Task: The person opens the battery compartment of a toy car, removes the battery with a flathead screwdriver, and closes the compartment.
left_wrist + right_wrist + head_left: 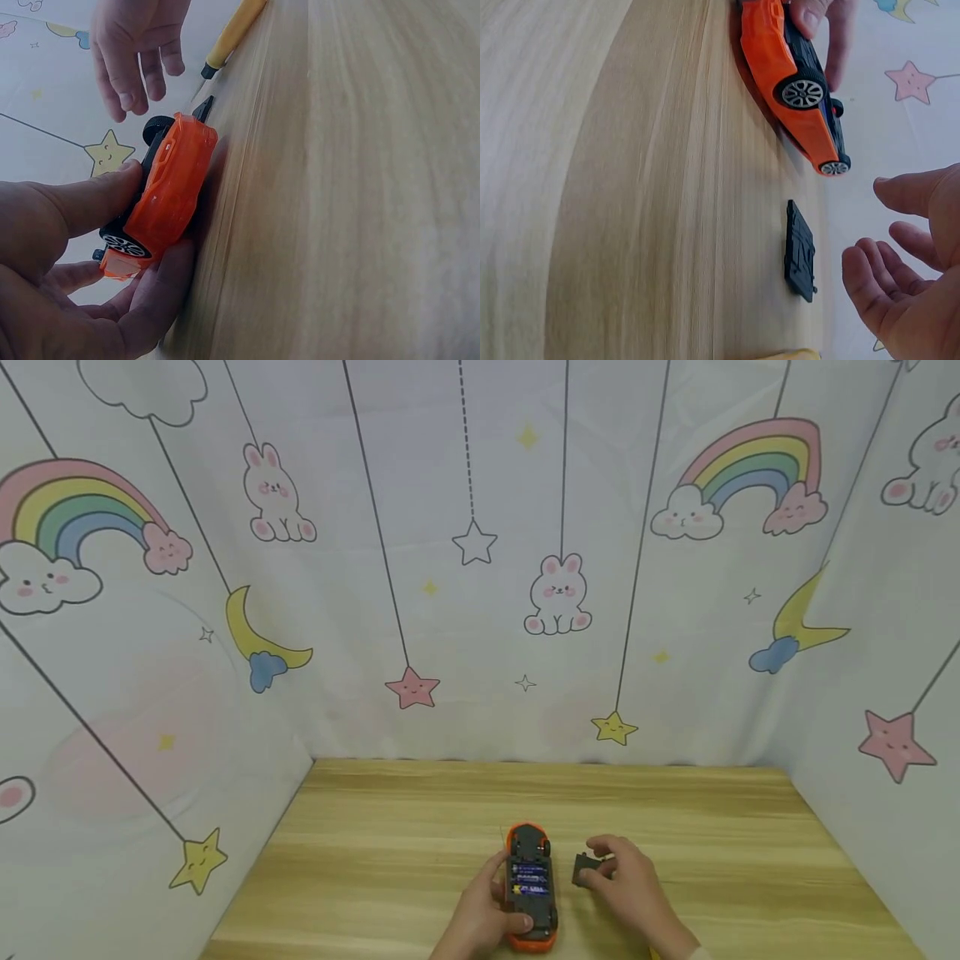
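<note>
An orange toy car lies upside down on the table, its black underside facing up. Blue batteries show in its uncovered compartment. My left hand grips the car by its sides, with the thumb over the underside; in the left wrist view the fingers curl beneath the orange body. To the right of the car, a black battery cover rests on the wooden surface. My right hand hovers just over the cover with its fingers spread loosely, apart from it in the right wrist view.
Past the cover lies a screwdriver with a yellow handle; part of it peeks out beneath the right forearm in the head view. Around the wooden table hangs a white cloth printed with rabbits, stars and rainbows.
</note>
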`<state>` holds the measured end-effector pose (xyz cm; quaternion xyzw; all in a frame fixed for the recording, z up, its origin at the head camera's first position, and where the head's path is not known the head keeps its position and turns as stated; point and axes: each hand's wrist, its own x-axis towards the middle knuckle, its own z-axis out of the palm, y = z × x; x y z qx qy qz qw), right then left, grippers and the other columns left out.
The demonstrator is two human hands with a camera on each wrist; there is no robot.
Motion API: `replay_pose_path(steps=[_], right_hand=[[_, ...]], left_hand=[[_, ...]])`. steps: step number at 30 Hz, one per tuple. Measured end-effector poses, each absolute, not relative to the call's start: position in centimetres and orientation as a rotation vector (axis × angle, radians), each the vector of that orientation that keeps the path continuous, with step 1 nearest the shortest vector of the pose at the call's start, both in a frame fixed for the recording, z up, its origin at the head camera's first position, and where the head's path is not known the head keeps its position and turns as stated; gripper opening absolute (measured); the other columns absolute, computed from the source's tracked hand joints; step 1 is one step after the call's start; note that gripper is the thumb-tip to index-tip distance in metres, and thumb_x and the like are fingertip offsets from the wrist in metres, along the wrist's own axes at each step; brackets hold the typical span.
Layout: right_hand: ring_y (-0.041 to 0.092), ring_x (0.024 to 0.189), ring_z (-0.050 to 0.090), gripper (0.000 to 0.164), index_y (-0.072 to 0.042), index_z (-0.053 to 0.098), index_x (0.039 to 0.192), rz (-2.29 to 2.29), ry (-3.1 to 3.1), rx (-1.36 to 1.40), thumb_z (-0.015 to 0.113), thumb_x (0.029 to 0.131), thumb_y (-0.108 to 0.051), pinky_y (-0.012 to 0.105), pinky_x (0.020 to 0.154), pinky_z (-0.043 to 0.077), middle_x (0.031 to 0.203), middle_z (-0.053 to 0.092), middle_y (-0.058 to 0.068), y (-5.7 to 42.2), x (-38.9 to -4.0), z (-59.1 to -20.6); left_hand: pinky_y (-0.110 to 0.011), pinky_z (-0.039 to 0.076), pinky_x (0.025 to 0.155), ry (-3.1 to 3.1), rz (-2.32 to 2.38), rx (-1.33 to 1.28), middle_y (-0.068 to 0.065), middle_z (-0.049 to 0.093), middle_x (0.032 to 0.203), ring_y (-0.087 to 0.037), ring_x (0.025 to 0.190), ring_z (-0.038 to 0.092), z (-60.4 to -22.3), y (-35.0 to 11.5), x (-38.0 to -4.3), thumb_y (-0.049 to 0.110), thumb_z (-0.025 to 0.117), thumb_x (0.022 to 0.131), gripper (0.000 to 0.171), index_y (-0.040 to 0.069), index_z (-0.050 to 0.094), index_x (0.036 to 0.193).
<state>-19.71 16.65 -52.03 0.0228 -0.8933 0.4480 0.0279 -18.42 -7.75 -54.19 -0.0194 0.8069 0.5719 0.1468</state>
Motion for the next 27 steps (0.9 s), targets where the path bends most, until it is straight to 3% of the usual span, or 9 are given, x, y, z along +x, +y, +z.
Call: replay_pose_path(steps=[14,27], right_hand=[[0.015,0.086,0.064,0.045,-0.002,0.067,0.123,1.316,-2.810,-0.002,0.084,0.084,-0.016,0.028,0.068,0.055,0.111,0.066,0.013,20.2,-19.3,-52.4],[0.030,0.101,0.063,0.059,0.003,0.060,0.126,1.177,-2.942,-0.142,0.086,0.082,-0.028,0.051,0.086,0.054,0.112,0.063,0.018,22.5,-19.4,-53.5]], left_hand=[[-0.038,0.051,0.077,2.308,1.646,-0.069,-0.009,0.063,0.100,-0.021,0.085,0.063,-54.1,-7.7,-18.4,0.000,0.090,0.067,0.105,0.016,0.038,0.157],[-0.035,0.050,0.070,2.318,1.642,-0.029,-0.009,0.065,0.098,-0.021,0.083,0.063,-54.1,-7.9,-18.6,0.000,0.090,0.068,0.103,0.014,0.039,0.157]])
